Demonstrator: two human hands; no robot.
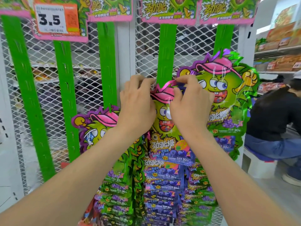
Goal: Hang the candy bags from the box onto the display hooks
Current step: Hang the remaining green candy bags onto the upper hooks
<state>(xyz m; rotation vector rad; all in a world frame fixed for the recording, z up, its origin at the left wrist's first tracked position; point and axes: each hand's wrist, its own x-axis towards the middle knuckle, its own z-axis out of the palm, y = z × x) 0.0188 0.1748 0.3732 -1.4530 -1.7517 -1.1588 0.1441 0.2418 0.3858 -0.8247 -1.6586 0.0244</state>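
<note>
Both hands, left hand [137, 101] and right hand [189, 101], pinch the candy bag's [164, 118] top against the green strip [167, 53].

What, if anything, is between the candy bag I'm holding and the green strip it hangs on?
Nothing visible. The left hand and right hand pinch the top of the candy bag against the green strip, which is bare above. The hook itself is hidden behind the bag.

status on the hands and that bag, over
Pinching candy bag top against green strip: left hand, right hand. Hooked or not, can't tell. Nothing blocking.
</note>
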